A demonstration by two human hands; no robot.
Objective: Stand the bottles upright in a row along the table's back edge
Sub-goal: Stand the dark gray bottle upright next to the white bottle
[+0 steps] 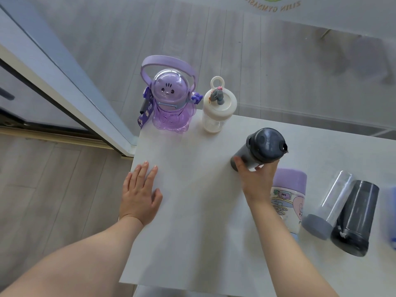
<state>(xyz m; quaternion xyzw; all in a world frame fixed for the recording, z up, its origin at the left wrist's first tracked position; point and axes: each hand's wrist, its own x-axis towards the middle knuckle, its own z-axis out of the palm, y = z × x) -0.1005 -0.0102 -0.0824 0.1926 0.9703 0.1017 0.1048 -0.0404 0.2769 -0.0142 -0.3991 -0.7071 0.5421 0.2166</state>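
Observation:
A purple cat-shaped bottle [169,103] with a hoop handle and a white bottle [217,108] with a ring lid stand upright at the back left of the white table [192,211]. My right hand [257,179] grips the lower body of a dark grey bottle [261,148], upright and slightly tilted, mid-table. My left hand [140,194] rests flat and open on the table near its left edge. On the right lie a purple-capped printed bottle [288,198], a clear bottle with a grey cap [330,209] and a dark bottle [355,217].
A blurred blue object [392,217] shows at the right frame edge. The table's left edge borders a wooden floor [53,189] and a door frame [70,82]. A glass panel [300,61] rises behind the table's back edge.

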